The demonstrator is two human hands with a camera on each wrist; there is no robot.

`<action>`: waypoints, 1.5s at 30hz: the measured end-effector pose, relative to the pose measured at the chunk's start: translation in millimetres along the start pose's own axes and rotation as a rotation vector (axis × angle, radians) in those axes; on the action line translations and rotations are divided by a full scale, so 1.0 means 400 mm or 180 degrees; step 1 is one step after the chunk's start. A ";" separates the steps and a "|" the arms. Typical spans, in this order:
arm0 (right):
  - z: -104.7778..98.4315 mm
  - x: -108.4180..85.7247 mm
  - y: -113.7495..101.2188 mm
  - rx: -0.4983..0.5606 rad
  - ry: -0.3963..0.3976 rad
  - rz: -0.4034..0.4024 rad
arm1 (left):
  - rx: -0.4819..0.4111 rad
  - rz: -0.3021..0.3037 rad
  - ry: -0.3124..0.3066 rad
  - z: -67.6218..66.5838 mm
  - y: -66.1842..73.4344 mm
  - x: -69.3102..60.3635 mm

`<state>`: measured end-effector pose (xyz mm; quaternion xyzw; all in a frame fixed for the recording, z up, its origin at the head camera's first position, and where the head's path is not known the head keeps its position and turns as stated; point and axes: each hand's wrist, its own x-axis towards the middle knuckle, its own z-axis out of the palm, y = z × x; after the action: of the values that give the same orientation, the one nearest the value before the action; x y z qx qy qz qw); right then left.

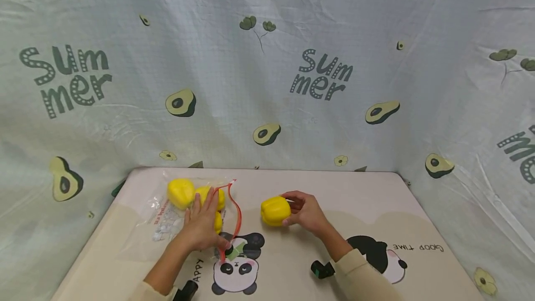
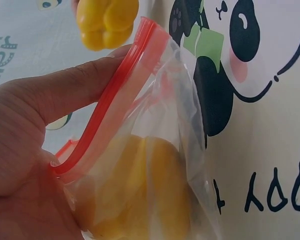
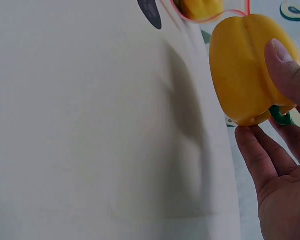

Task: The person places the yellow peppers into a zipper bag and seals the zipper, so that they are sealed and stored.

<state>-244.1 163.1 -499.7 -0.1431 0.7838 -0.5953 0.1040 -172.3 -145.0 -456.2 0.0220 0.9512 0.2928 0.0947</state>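
Observation:
A clear zip bag (image 2: 180, 130) with a red zip edge (image 1: 239, 217) lies on the left part of the table, and several yellow bell peppers (image 1: 181, 193) show in it. My left hand (image 1: 202, 229) is at the bag's mouth, fingers spread and straight, thumb stretched along the red zip edge; the bag stands parted there. To the right of the bag, my right hand (image 1: 307, 212) grips another yellow bell pepper (image 3: 245, 65) between thumb and fingers, just above the table. Its green stem (image 3: 281, 116) faces the palm.
The pale table (image 1: 292, 264) carries printed pandas and lettering. Behind it and at both sides hangs a curtain (image 1: 225, 73) with avocado and "summer" prints. A black wrist mount (image 1: 322, 269) is near the right wrist.

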 end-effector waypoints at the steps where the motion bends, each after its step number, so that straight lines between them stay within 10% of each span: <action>1: 0.002 0.002 0.001 -0.0002 -0.0006 -0.0006 | 0.0002 0.0000 0.0002 0.000 -0.001 0.000; 45: 0.218 0.036 -0.045 0.0290 0.0088 -0.0027 | 0.0023 -0.0016 -0.0020 -0.004 -0.002 0.002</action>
<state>-226.7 75.0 -505.7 -0.1334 0.7565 -0.6328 0.0971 -173.5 -146.4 -455.7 0.0209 0.9520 0.2891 0.0983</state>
